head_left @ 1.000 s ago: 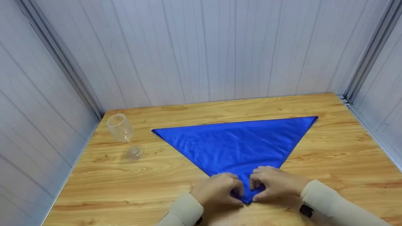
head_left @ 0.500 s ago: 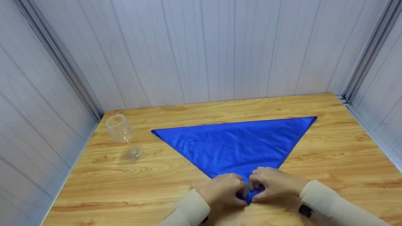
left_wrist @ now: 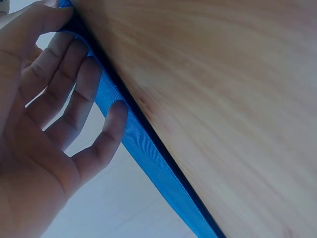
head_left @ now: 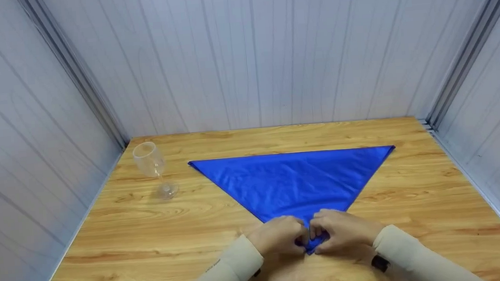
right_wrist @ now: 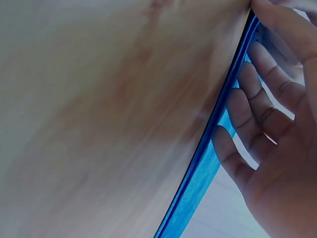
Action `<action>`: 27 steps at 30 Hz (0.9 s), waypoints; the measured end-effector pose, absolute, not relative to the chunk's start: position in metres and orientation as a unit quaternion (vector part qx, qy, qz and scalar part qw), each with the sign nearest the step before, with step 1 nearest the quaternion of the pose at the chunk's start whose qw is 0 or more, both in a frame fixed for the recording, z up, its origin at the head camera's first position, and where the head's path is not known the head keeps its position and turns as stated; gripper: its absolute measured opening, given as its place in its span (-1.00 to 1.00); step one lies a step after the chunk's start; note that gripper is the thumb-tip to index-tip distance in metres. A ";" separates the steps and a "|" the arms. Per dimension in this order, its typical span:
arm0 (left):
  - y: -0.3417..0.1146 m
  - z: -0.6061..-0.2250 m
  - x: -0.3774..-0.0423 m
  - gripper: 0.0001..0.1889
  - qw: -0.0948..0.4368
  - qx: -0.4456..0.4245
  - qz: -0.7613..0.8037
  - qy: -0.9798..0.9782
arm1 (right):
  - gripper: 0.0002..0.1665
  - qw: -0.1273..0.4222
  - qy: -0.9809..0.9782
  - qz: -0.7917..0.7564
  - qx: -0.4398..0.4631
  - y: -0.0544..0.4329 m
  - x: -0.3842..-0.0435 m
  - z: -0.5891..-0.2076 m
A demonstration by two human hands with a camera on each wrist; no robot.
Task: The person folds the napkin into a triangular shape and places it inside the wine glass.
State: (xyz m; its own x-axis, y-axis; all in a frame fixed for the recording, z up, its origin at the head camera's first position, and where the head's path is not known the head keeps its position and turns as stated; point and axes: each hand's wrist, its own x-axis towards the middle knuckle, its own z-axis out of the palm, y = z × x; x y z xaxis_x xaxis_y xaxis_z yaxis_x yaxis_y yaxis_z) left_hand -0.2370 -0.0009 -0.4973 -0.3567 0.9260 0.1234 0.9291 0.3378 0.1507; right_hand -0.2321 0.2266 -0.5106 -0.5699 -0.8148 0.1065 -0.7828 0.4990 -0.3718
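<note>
A satiny blue cloth (head_left: 294, 182) lies flat on the table as a triangle, its long edge at the back and its point towards me. At that near point, my left hand (head_left: 276, 237) pinches the left edge with thumb and curved fingers. Close beside it, my right hand (head_left: 346, 228) pinches the other side of the point in the same way. In the left wrist view the thumb and index finger meet at the tip of the cloth (left_wrist: 143, 136). The right wrist view has the fingers (right_wrist: 240, 104) along the edge of the cloth (right_wrist: 198, 171). The very tip is partly hidden.
A clear wine glass (head_left: 149, 160) stands upright at the back left of the wooden table (head_left: 159, 243). Pale panel walls (head_left: 242, 55) close off the back and both sides.
My left hand has shifted slightly to the right, closer to my right hand at the cloth's tip. The right hand, the cloth and the glass look almost unmoved.
</note>
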 end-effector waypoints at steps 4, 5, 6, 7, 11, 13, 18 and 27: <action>-0.002 -0.498 -0.237 -0.91 0.006 -0.566 -0.099 -0.819 | -0.79 0.038 0.858 -0.202 -0.471 0.225 -0.230 -0.510; -0.002 -0.498 -0.238 -0.88 0.005 -0.565 -0.098 -0.820 | -0.83 0.034 0.856 -0.204 -0.473 0.224 -0.230 -0.509; -0.002 -0.499 -0.238 -0.85 0.003 -0.563 -0.098 -0.821 | -0.85 0.028 0.855 -0.206 -0.476 0.224 -0.230 -0.509; -0.003 -0.499 -0.238 -0.82 -0.001 -0.561 -0.098 -0.822 | -0.86 0.022 0.852 -0.210 -0.478 0.223 -0.230 -0.509; -0.003 -0.500 -0.239 -0.78 -0.008 -0.553 -0.099 -0.827 | -0.87 0.013 0.853 -0.218 -0.474 0.221 -0.230 -0.510; -0.004 -0.500 -0.239 -0.80 -0.011 -0.550 -0.105 -0.829 | -0.85 0.013 0.855 -0.221 -0.468 0.221 -0.229 -0.512; -0.004 -0.503 -0.241 -0.91 -0.025 -0.542 -0.137 -0.829 | -0.80 0.019 0.855 -0.231 -0.463 0.222 -0.227 -0.513; -0.006 -0.504 -0.245 -0.86 -0.043 -0.525 -0.168 -0.833 | -0.83 -0.006 0.839 -0.229 -0.493 0.220 -0.228 -0.512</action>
State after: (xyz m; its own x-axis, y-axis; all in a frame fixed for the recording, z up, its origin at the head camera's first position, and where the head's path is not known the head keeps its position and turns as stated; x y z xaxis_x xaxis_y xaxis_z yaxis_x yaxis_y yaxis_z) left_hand -0.2449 -0.0055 -0.5041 -0.4444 0.8897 0.1047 0.8606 0.3916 0.3256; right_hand -0.2276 0.2203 -0.5115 -0.5140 -0.8249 0.2355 -0.8302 0.4092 -0.3785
